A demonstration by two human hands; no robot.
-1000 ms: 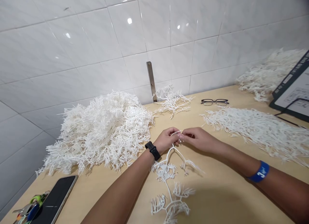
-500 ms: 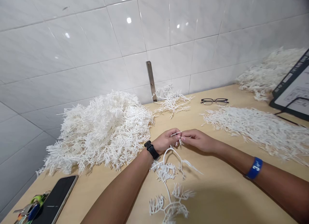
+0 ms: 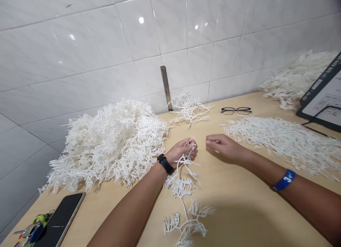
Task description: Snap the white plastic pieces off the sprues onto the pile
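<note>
Left hand (image 3: 183, 153) pinching a white branching sprig (image 3: 182, 188) above the bench (image 3: 239, 218), right hand (image 3: 222, 147) curled just apart, gripping anything? Can't tell!

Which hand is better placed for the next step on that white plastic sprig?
Probably the left hand: its fingers hold the white plastic sprig, while the right hand sits apart from it.

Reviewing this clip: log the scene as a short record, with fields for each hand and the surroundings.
Left hand: grips a white branched sprig, black wristwatch on its wrist
Right hand: apart from the left hand, any hold unclear, blue wristband on its wrist
Surface: pale wooden table
Nearby: large heap of white sprigs, black-framed glasses, black smartphone
</note>
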